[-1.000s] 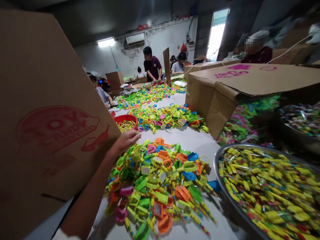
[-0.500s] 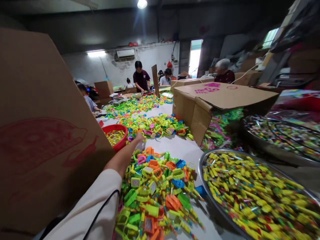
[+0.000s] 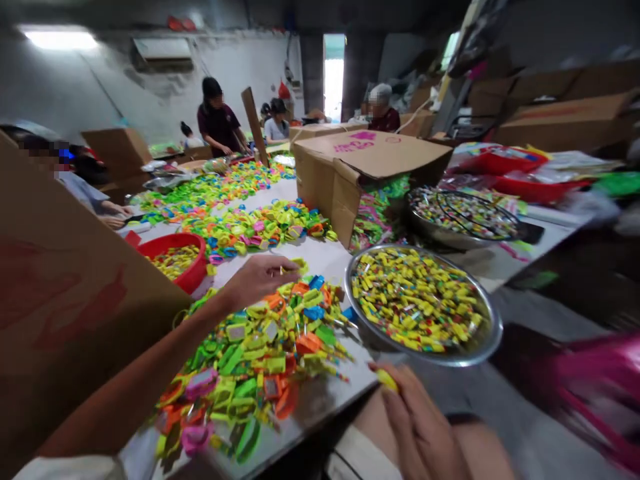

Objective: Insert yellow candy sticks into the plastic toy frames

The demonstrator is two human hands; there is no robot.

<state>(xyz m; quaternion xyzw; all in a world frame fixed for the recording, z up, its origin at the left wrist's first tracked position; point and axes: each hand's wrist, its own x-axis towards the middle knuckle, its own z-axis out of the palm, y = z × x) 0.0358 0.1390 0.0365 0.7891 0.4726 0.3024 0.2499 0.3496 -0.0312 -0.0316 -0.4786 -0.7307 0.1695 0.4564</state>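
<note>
The heap of bright plastic toy pieces lay along the near edge of the desk, within easy reach of both arms. The left hand rested on its far side, fingers curled loosely, and I could not tell whether it gripped anything. The right hand hung below the desk's near edge, pinching a small yellow piece, just beside the steel bowl of wrapped candies.
</note>
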